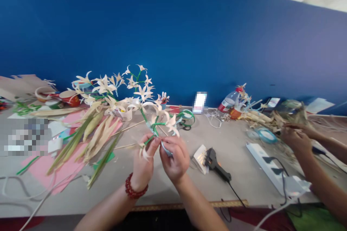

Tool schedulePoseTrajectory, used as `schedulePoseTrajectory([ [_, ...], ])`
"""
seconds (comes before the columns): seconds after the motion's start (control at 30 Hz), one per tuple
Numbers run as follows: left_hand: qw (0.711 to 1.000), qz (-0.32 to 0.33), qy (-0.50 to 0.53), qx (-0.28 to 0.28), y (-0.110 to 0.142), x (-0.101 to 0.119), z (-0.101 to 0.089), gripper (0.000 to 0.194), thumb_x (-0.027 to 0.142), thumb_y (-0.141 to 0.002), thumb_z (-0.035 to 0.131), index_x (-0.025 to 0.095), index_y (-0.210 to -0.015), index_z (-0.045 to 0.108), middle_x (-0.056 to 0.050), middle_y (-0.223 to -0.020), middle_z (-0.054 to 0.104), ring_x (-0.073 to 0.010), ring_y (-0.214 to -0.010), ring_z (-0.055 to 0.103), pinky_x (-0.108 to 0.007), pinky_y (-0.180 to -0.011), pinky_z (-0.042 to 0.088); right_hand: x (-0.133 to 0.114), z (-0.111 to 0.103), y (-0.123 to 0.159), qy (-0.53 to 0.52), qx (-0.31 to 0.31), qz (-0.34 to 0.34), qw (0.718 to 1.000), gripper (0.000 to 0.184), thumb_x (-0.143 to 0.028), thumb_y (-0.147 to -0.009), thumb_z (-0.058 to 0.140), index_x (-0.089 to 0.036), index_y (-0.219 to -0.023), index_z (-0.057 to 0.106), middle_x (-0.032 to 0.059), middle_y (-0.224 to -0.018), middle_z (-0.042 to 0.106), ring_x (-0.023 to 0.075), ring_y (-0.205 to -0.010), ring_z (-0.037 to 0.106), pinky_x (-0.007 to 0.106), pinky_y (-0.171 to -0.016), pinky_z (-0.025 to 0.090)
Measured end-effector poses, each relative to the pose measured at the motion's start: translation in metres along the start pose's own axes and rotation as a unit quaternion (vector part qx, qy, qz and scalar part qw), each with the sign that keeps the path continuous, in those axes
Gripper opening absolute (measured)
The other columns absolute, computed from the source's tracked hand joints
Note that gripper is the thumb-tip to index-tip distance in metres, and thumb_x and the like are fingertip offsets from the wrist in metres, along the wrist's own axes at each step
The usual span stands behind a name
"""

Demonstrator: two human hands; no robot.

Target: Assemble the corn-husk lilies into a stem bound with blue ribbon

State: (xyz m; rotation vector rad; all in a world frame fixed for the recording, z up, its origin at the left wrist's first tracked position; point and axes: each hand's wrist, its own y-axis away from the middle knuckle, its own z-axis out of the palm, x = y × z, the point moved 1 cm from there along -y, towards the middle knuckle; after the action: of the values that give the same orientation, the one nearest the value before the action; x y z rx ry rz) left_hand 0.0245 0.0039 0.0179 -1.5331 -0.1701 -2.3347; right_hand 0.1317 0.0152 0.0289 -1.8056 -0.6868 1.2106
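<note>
My left hand [143, 162], with a red bead bracelet [134, 189] on its wrist, pinches the green stem of a cream handmade flower sprig [159, 122] that rises above both hands. My right hand [175, 157] is closed just beside it, fingers gripping the same stem at its base together with a pale strip. Both hands meet over the grey table [238, 151], near its front edge. Small cream petals hang under my left fingers.
A big bunch of cream flowers [114, 92] and dried husk leaves [94, 135] lie left on pink paper. A black glue gun [217, 164] lies right of my hands, a white power strip [273, 173] further right. Another person's hands [296, 137] work at the right.
</note>
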Motion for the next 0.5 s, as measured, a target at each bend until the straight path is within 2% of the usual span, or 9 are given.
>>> schedulePoseTrajectory([
  [0.13,0.998,0.01,0.03,0.056,-0.003,-0.006,0.002,0.013,0.029,-0.075,0.074,0.02,-0.084,0.072,-0.003,-0.084,0.074,-0.0216,-0.085,0.068,-0.03,-0.078,0.052,-0.002,-0.002,0.0,-0.034,-0.015,0.041,0.998,0.019,-0.009,-0.082,0.062,-0.027,-0.089,0.062,0.0069,-0.094,0.07,0.0223,-0.086,0.066,0.039,-0.076,0.054],
  [0.27,0.999,-0.008,0.03,0.021,0.0,-0.003,0.003,0.01,0.028,-0.074,0.076,0.02,-0.08,0.074,-0.004,-0.079,0.075,-0.0224,-0.08,0.069,-0.031,-0.074,0.054,-0.007,-0.007,-0.007,-0.1,-0.005,0.145,0.984,0.01,-0.015,-0.084,0.064,-0.024,-0.081,0.062,0.0063,-0.091,0.064,0.0214,-0.088,0.063,0.037,-0.078,0.052],
  [0.37,0.999,-0.012,0.032,0.005,0.002,-0.001,0.004,0.01,0.028,-0.072,0.077,0.02,-0.077,0.075,-0.004,-0.078,0.074,-0.0228,-0.08,0.069,-0.031,-0.073,0.054,-0.008,-0.01,-0.012,-0.189,-0.033,0.255,0.948,0.009,-0.02,-0.083,0.067,-0.021,-0.077,0.061,0.0045,-0.088,0.062,0.0192,-0.084,0.062,0.034,-0.077,0.051],
  [0.5,0.999,0.005,0.048,0.022,0.0,-0.004,0.002,0.01,0.031,-0.075,0.074,0.021,-0.077,0.074,-0.002,-0.074,0.073,-0.0229,-0.083,0.068,-0.034,-0.081,0.053,-0.008,-0.013,-0.018,-0.305,-0.062,0.38,0.871,0.018,-0.028,-0.08,0.072,-0.019,-0.073,0.058,0.0024,-0.083,0.064,0.0156,-0.073,0.063,0.029,-0.069,0.052],
])
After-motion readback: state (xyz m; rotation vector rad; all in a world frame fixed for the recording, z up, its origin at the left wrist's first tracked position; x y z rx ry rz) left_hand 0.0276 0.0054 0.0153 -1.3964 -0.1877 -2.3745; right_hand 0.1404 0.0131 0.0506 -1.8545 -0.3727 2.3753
